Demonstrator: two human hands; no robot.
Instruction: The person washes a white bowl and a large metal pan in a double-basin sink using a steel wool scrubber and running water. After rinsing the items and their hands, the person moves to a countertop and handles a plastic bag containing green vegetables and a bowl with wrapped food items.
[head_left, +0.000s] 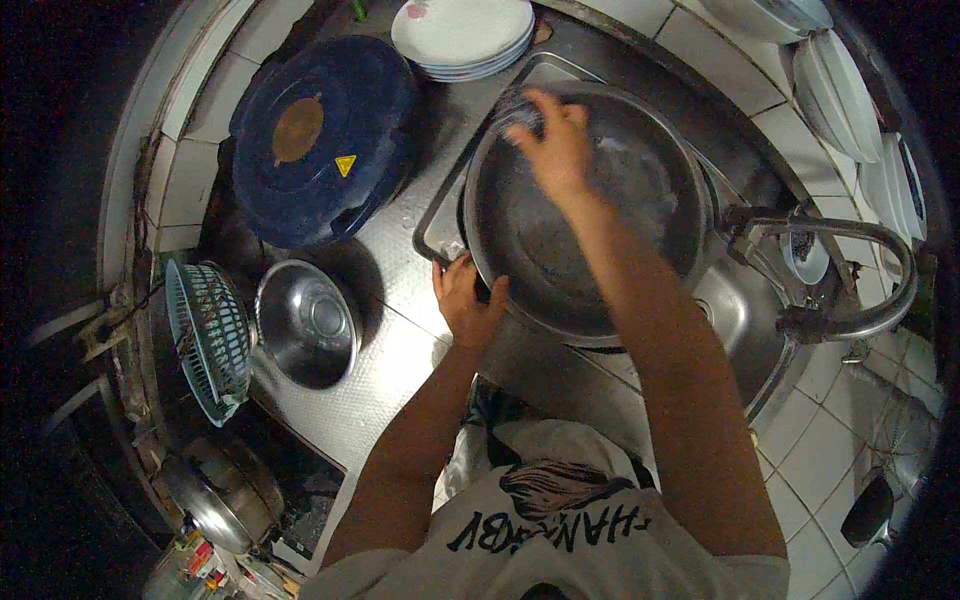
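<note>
A large round dark metal pan (540, 247) rests over the sink, tilted slightly. In my right hand (559, 142) is a grey mesh scouring pad (517, 112), pressed at the pan's far left rim. My left hand (469, 300) lies at the pan's near left edge, thumb against the rim and fingers at the corner of the sink's raised metal border (435, 244). Whether those fingers grip the pan's underside cannot be seen. Wet, pale streaks show on the pan's inner surface.
A dark blue round lid (322, 202) and stacked white plates (465, 34) stand beyond. At left are a steel bowl (304, 322), a teal plastic basket (210, 337) and a lidded pot (217, 502). A curved faucet (900, 262) juts in at right, near white bowls (832, 97).
</note>
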